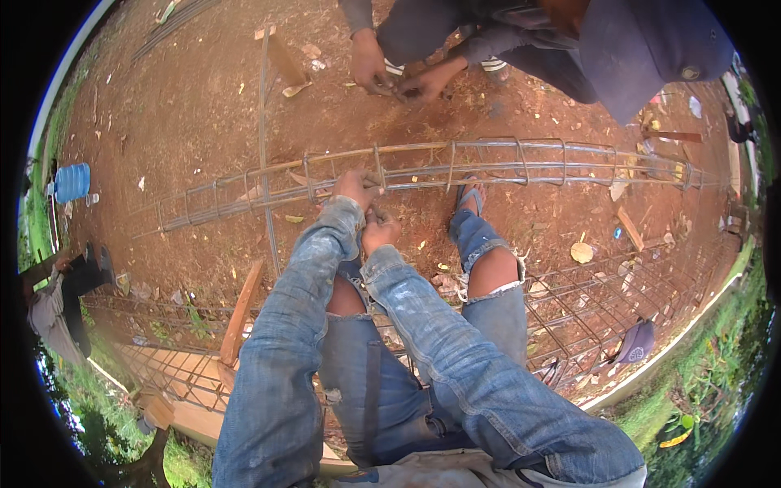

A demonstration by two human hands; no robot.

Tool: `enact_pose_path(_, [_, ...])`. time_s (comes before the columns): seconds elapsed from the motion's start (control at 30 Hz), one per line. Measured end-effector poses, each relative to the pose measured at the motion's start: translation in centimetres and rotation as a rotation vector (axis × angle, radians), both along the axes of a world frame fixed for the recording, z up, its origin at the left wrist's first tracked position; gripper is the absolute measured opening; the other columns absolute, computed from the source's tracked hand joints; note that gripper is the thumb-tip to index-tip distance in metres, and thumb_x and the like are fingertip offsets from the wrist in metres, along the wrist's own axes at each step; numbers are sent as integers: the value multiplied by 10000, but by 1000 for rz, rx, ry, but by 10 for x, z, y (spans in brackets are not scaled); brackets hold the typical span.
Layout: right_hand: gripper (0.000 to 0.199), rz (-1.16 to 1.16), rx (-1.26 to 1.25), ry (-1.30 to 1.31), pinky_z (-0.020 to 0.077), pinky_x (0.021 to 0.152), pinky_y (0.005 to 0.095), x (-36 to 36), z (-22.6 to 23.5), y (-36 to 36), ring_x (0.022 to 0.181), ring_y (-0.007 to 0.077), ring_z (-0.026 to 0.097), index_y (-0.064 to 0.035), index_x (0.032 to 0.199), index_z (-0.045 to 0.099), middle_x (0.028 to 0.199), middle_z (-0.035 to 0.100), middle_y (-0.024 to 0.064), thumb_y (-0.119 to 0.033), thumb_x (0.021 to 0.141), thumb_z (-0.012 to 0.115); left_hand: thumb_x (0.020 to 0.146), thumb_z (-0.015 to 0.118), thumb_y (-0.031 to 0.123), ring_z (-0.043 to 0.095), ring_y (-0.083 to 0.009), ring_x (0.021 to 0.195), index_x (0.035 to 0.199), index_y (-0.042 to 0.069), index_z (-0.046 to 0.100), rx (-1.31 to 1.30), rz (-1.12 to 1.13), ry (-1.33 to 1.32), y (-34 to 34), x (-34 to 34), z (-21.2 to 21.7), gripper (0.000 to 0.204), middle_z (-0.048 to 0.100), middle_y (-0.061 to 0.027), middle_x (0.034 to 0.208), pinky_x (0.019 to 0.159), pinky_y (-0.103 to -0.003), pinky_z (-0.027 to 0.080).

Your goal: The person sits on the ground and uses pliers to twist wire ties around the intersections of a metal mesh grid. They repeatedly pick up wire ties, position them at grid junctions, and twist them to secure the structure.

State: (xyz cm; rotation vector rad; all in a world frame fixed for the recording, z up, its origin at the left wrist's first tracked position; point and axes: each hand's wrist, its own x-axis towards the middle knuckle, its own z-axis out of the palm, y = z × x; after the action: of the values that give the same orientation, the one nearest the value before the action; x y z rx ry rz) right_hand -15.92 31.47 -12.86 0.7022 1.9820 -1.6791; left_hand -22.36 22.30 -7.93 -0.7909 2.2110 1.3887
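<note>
Left hand point(355, 188) at the rebar cage point(472, 167), back of hand up, fingers bent over the lower bars beside a stirrup point(378, 159). Whether they pinch the bar or only lie against it, cannot tell. Right hand point(380, 231) just below the left, on the wearer's side of the bars, fingers curled inward; tips hidden, so cannot tell what, if anything, they pinch.

Cage runs crosswise under the left fingers, out to both sides, several long bars with stirrups spaced along it. Thin upright rod point(266, 146) passes left of the fingers, crossing the cage line.

Right of the fingers, beyond the cage's near edge: wearer's sandalled foot point(469, 198). Ahead of the fingers, past the cage: co-worker's two hands point(399, 84), close together; what they hold too small to tell. Wood block point(286, 58) ahead and left.

Farther out: blue jug point(71, 183) well left; wooden plank point(242, 313) behind and left; steel mesh point(594, 297) behind and right, dark cap point(637, 342) over it.
</note>
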Motion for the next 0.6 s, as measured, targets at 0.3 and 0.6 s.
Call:
enact_pose_path(0.3, [336, 608, 233, 387, 510, 740, 287, -4, 249, 201, 852, 188, 627, 25, 1159, 552, 980, 639, 163, -134, 864, 574, 776, 651, 192, 570, -287, 1032, 1046, 142, 635, -276, 22, 132, 5, 56, 8, 275, 625, -154, 1065, 905, -382, 414])
enact_pose_path(0.6, [751, 598, 1177, -236, 448, 872, 454, 188, 250, 514, 1107, 464, 467, 8, 1338, 302, 1288, 377, 328, -398, 791, 617, 787, 648, 279, 466, -320, 1139, 1002, 143, 672, -207, 29, 333, 49, 117, -7, 256, 639, -116, 1045, 1036, -432, 235])
